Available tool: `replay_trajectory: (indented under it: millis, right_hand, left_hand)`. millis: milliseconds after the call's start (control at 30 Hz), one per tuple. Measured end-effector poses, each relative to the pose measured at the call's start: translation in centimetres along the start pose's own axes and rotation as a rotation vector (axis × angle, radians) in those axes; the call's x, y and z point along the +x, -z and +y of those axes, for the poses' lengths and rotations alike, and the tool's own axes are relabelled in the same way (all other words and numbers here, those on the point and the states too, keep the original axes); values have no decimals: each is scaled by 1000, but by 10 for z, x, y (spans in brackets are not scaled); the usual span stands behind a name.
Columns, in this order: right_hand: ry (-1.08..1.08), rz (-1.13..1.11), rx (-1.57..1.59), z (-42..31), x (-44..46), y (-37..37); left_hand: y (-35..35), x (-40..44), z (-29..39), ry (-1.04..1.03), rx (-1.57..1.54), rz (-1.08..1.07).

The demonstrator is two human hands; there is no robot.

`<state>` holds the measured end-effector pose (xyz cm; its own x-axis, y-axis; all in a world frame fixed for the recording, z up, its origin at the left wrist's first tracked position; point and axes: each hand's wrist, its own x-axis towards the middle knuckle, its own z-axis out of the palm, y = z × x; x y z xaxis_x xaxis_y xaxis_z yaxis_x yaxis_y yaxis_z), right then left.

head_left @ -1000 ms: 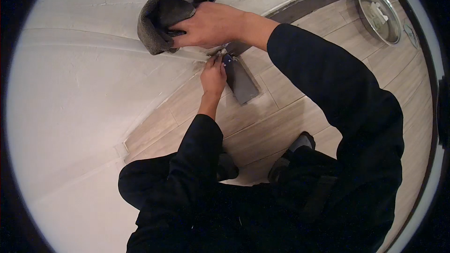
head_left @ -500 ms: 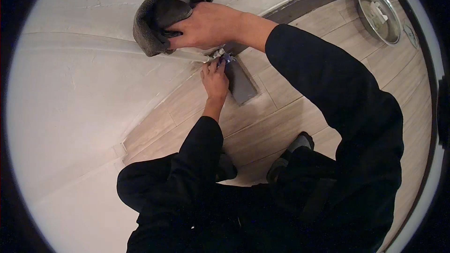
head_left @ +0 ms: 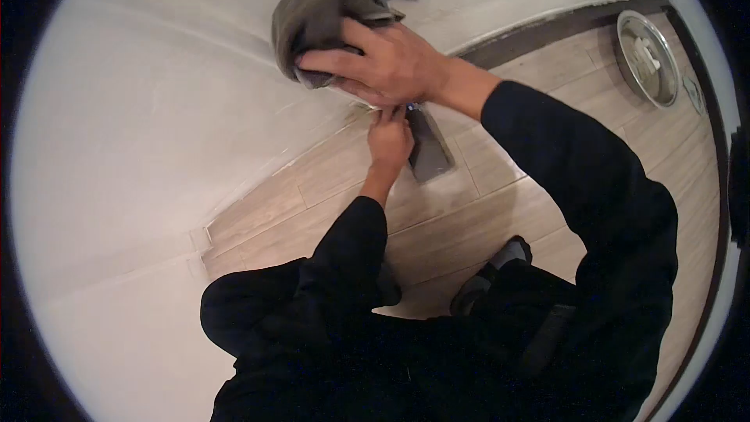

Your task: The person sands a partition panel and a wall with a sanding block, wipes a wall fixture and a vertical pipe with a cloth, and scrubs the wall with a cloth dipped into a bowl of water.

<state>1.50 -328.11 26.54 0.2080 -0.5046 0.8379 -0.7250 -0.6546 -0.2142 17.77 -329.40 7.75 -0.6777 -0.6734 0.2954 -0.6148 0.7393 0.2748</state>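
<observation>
A dark grey-brown cloth (head_left: pixel 320 16) is bunched in my right hand (head_left: pixel 391 62), close to the white wall. My thumb and fingers press into its folds. Lower down, my left hand (head_left: pixel 390 141) reaches to the wall's foot, at the upper end of a grey rectangular panel (head_left: pixel 430 148) in the floor. Its fingertips are partly hidden under my right hand, and a small bluish thing (head_left: pixel 414 108) shows beside them. What my left fingers hold, if anything, cannot be made out.
A round metal basin (head_left: pixel 660 82) with white items in it stands on the wood-look floor at the upper right. A small flat piece (head_left: pixel 693 95) lies beside it. A dark baseboard (head_left: pixel 516 48) runs along the wall. My feet are on the floor below the panel.
My right hand and the cloth have moved right, and the cloth is folded differently. My left hand is a little further right. The whole view has shifted slightly.
</observation>
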Motion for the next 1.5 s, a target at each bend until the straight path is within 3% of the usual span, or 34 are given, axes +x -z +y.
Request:
replay_trajectory:
  millis: [67, 100, 200, 367, 433, 500, 567, 633, 667, 767, 833, 900, 1000, 1167, 1300, 1333, 1433, 1500]
  right_hand:
    - [-31, 232, 78, -23, 16, -11]
    - [-98, 226, 127, -32, 26, -17]
    - [-321, 202, 265, -51, 52, -28]
    - [-505, 93, 130, -39, 2, -47]
    - [-675, -200, 111, -42, -10, -22]
    - [-637, -318, 3, -32, -26, -6]
    - [-634, -199, -78, -39, -12, 16]
    - [-617, -51, -288, -68, 23, 35]
    - [-378, 144, -307, -71, 38, 39]
    - [-155, 290, -403, -107, 104, 69]
    - [-35, 297, -447, -121, 139, 93]
    - [-62, 359, -466, -159, 170, 105]
    - [40, 509, -567, -188, 212, 122]
    - [182, 816, -586, -185, 282, 123]
    - [304, 787, -836, -172, 356, 108]
    - [188, 701, -685, -183, 364, 99]
    - [68, 609, -905, -135, 366, 79]
    - [-14, 583, -814, -112, 349, 66]
  left_hand:
    - [4, 1, 4, 124, 36, -260]
    - [5, 1, 5, 192, 49, -396]
    - [-1, -8, -6, 114, -22, -375]
    - [26, -11, -14, -3, -137, -325]
    - [39, -12, -20, -34, -196, -224]
    - [57, -16, -24, -51, -249, -209]
    - [83, -12, -30, -54, -295, -276]
    - [115, -18, -33, -157, -329, -120]
    - [133, -23, -33, -198, -352, -46]
    - [205, -6, -45, -453, -181, -9]
    - [281, 8, -34, -318, -39, 20]
    - [343, 26, -32, -414, 18, 190]
    - [419, 38, -38, -506, 253, 244]
    - [440, 30, -83, -534, 348, 188]
    - [422, -4, -131, -485, 343, 56]
    - [411, -10, -143, -463, 357, 35]
    - [372, -18, -168, -374, 382, -52]
    - [328, -18, -175, -359, 333, -85]
